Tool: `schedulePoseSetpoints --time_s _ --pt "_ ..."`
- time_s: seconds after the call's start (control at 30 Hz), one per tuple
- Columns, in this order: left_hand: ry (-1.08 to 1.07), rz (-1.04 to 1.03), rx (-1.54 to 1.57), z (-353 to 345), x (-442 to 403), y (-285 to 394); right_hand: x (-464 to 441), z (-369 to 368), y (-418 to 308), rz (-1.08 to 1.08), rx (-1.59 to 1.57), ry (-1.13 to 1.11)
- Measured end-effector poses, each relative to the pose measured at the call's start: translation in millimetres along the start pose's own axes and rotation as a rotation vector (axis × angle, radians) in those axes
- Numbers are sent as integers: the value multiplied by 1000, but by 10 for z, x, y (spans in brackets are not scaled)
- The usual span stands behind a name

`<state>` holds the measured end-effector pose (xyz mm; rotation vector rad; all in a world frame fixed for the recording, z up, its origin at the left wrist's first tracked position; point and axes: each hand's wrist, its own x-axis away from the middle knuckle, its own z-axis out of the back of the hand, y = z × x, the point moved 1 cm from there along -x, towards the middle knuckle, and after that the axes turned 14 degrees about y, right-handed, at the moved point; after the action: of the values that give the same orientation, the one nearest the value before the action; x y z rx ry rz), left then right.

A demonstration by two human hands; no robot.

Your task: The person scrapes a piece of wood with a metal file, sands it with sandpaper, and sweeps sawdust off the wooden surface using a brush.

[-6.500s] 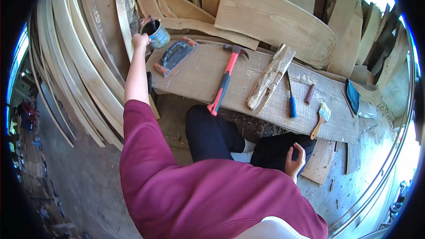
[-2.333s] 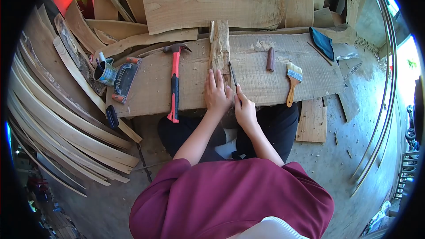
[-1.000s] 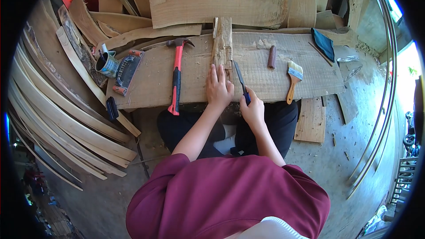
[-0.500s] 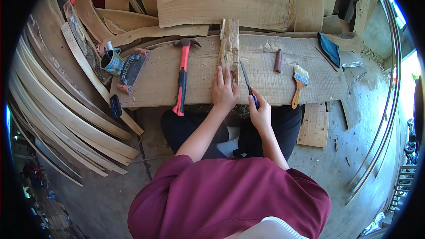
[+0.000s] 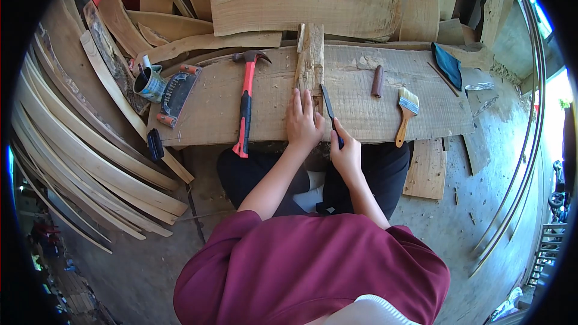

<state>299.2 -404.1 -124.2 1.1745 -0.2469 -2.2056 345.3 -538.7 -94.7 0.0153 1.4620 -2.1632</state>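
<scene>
Two bare hands are showing in the head view. Left hand (image 5: 304, 125) is resting flat, fingers extended, on the rough wood piece (image 5: 310, 54) without gripping it; the piece is lying crosswise on the plank bench (image 5: 274, 114). Right hand (image 5: 346, 151) is holding a narrow tool (image 5: 329, 106), fingers wrapped around its blue handle; the blade is pointing along the piece's right edge, contact unclear. Progress, judged: early; the piece's upper face is showing ragged and splintered, no finished surface visible. Hammer (image 5: 246, 99), brush (image 5: 407, 114) and sanding block (image 5: 179, 96) are lying out of hand.
</scene>
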Motion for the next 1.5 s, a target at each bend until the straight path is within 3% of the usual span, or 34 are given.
schedulePoseSetpoints --time_s 0.1,0.53,0.73,0.8,1.0,1.07,1.5 --pt "-9 15 4 3 24 13 64 -29 62 111 -44 79" --pt "5 -18 -10 -34 19 -32 136 -29 -1 148 9 56" --pt "-7 -13 -4 -19 22 -27 75 -5 -78 132 -6 68" --pt "-10 -10 -8 -17 30 -21 107 114 -88 8 20 -39" --pt "-14 6 9 -23 14 -17 -52 209 -85 -25 78 -103" --pt "-14 9 19 0 26 -4 -63 211 -4 127 17 -37" --pt "-12 9 11 -4 14 -9 17 241 5 126 28 -27"
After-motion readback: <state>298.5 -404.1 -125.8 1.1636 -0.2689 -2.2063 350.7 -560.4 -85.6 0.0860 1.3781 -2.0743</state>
